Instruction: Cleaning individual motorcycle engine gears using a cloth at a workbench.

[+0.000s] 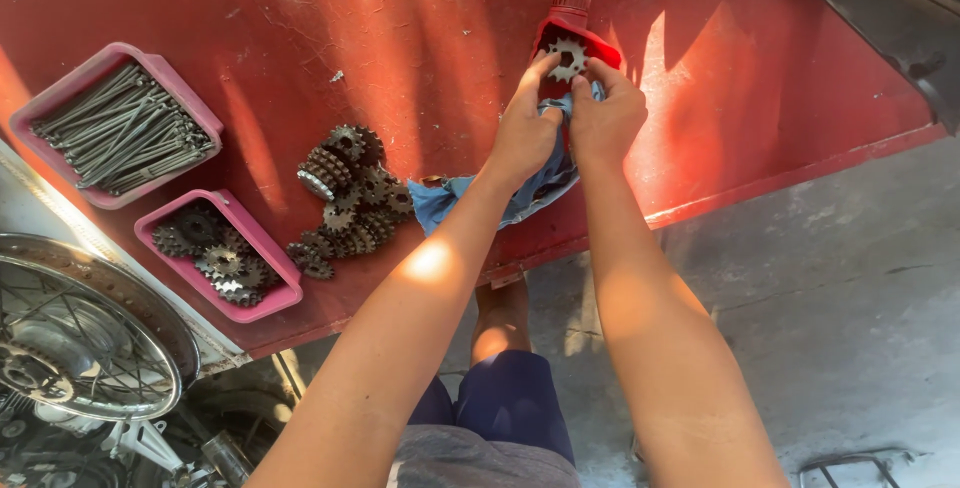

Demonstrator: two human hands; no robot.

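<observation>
My left hand [524, 131] and my right hand [607, 116] are both raised over the red table [400, 38], pinching a small toothed metal sprocket [567, 54] between their fingertips. A blue rag [520, 193] is bunched under both palms and hangs down onto the table edge. Right behind the sprocket lies a red plastic bottle [565, 18] with a ribbed red cap.
A loose heap of rusty sprockets [345, 198] sits mid-table. A pink tray of sprockets [265, 248] and a pink tray of long metal spokes [190, 98] lie at left. A spoked wheel [80, 338] is at lower left. Grey concrete floor [820, 278] lies at right.
</observation>
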